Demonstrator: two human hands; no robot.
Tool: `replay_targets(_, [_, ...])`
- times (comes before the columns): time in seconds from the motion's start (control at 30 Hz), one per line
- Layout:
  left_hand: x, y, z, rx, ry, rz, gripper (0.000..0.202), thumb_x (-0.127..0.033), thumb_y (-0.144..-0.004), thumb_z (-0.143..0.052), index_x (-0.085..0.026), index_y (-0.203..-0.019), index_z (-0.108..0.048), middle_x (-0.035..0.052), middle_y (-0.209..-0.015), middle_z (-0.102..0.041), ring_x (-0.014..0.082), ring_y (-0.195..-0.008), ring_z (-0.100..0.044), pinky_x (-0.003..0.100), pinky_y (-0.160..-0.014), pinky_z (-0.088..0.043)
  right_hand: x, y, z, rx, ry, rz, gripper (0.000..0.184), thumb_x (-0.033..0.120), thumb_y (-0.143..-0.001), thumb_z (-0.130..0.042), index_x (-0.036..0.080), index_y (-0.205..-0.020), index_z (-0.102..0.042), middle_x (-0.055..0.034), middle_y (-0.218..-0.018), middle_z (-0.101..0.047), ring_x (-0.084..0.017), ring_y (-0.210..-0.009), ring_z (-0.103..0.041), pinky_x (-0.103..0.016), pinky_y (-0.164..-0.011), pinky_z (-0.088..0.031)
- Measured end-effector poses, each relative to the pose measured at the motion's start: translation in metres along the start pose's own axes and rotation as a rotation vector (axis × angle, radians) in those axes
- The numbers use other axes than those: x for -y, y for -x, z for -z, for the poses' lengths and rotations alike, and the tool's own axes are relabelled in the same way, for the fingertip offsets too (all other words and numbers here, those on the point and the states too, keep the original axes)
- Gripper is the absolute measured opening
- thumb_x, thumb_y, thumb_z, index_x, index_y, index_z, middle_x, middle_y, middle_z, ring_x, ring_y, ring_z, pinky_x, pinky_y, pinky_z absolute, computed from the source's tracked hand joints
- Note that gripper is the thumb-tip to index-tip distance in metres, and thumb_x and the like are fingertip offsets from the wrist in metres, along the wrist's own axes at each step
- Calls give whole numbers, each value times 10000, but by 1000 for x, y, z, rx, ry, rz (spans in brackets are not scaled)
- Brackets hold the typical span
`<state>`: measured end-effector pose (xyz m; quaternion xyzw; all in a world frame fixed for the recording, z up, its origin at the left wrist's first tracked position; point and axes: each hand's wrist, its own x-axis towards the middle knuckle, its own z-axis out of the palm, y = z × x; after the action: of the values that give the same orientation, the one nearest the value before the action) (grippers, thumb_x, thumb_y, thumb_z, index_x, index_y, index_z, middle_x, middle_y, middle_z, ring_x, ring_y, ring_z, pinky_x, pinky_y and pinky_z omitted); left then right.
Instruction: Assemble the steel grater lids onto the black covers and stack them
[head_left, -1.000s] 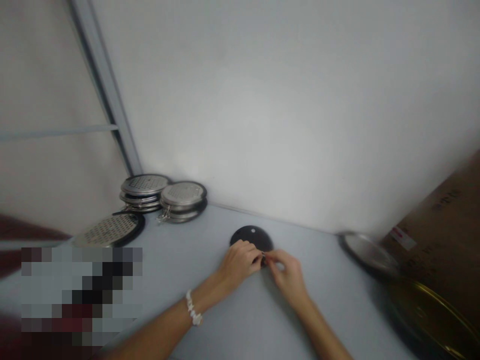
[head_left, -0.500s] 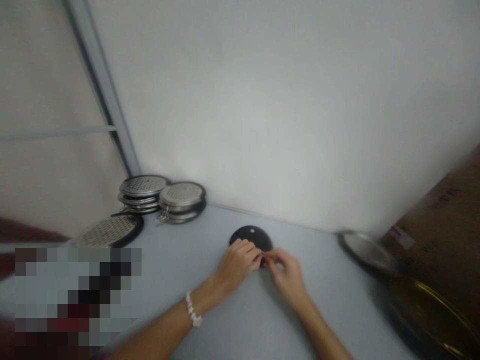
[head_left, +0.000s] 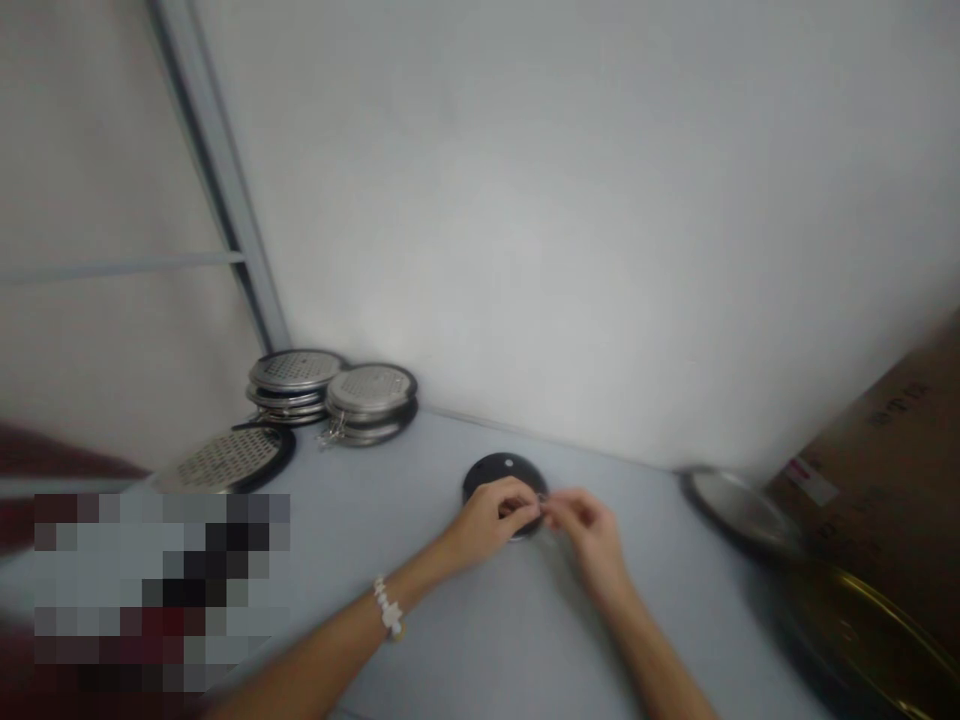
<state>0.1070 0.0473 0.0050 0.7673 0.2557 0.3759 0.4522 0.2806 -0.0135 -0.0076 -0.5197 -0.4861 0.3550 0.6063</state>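
A black round disc with a small hole lies flat on the pale grey table, near the wall. My left hand, with a white bead bracelet on its wrist, rests on the disc's near edge with fingers curled. My right hand meets it fingertip to fingertip. Both pinch a tiny metal piece over the disc's right edge; the piece is too small and blurred to name.
Two stacks of round perforated metal lids stand in the far left corner, with one perforated disc lying flat before them. At right are a metal plate, a brass-rimmed dark round thing and a cardboard box.
Both hands have shifted slightly right and up along the disc's edge, still pinched together. The view has drifted a little; nothing else has moved.
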Motion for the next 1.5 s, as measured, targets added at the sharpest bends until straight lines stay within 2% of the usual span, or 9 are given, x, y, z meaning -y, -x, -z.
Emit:
replay_targets(0.13, [-3, 1, 0, -22, -12, -22, 128, -191, -860, -647, -143, -784, -738, 68, -876, -721, 170, -820, -653, 270, -761, -498, 2, 6, -6, 20, 69, 32, 279, 454, -789, -730, 177, -800, -698, -13, -592, -665, -166, -550, -599, -271, -550, -491])
replay_targets(0.37, [-6, 3, -4, -151, -128, -52, 158, -119, -813, -684, -162, -665, -720, 51, -839, -714, 164, -830, -653, 264, -775, -483, 7, 16, -14, 37, 190, 199, 246, 396, -885, -642, 180, -786, -707, -34, -688, -684, -173, -654, -629, -276, -636, -505])
replay_targets(0.47, [-6, 2, -3, -153, -135, -30, 135, -156, -817, -698, -161, -685, -725, 48, -817, -713, 164, -795, -643, 258, -727, -478, 4, 13, -12, -1, 164, 156, 242, 403, -867, -663, 175, -802, -707, -27, -673, -678, -167, -631, -620, -274, -624, -499])
replay_targets(0.6, [-7, 0, 1, -85, -106, -48, 146, -177, -852, -654, -152, -725, -722, 60, -874, -718, 167, -816, -641, 254, -720, -477, 4, 8, -8, -71, 128, 86, 267, 434, -811, -714, 167, -816, -712, -20, -626, -667, -161, -584, -592, -265, -572, -474])
replay_targets(0.73, [-7, 2, 1, -19, -68, -33, 82, -132, -809, -670, -145, -736, -702, 56, -896, -728, 160, -797, -646, 247, -722, -476, 6, 6, -6, -57, 91, 50, 291, 460, -782, -741, 172, -801, -704, -26, -621, -678, -167, -578, -596, -271, -572, -477])
replay_targets(0.97, [-2, 4, -4, -114, -183, 52, 141, -199, -845, -670, -149, -715, -694, 29, -743, -708, 160, -720, -625, 254, -695, -450, 9, 16, -12, 9, 145, 128, 253, 421, -844, -684, 176, -787, -711, -25, -657, -673, -168, -628, -618, -278, -634, -489])
replay_targets(1.1, [-1, 4, -4, -108, -197, 77, 132, -221, -837, -689, -153, -725, -705, 29, -751, -713, 161, -726, -630, 251, -697, -453, 7, 14, -12, -20, 155, 119, 251, 418, -838, -682, 173, -796, -717, -23, -644, -669, -171, -616, -616, -282, -628, -490])
replay_targets(1.3, [1, 1, -2, -37, -164, -3, 96, -155, -821, -685, -157, -731, -718, 45, -857, -733, 173, -819, -649, 263, -779, -468, 1, 9, -9, -64, 120, 59, 277, 442, -796, -719, 166, -792, -707, -23, -625, -665, -167, -583, -594, -274, -576, -471])
replay_targets(1.5, [7, 3, -6, -97, -280, 23, 143, -188, -859, -675, -162, -721, -700, 35, -807, -720, 184, -819, -647, 279, -775, -454, -1, 13, -13, -8, 135, 64, 286, 452, -832, -697, 168, -798, -709, -12, -628, -647, -157, -587, -579, -268, -586, -458])
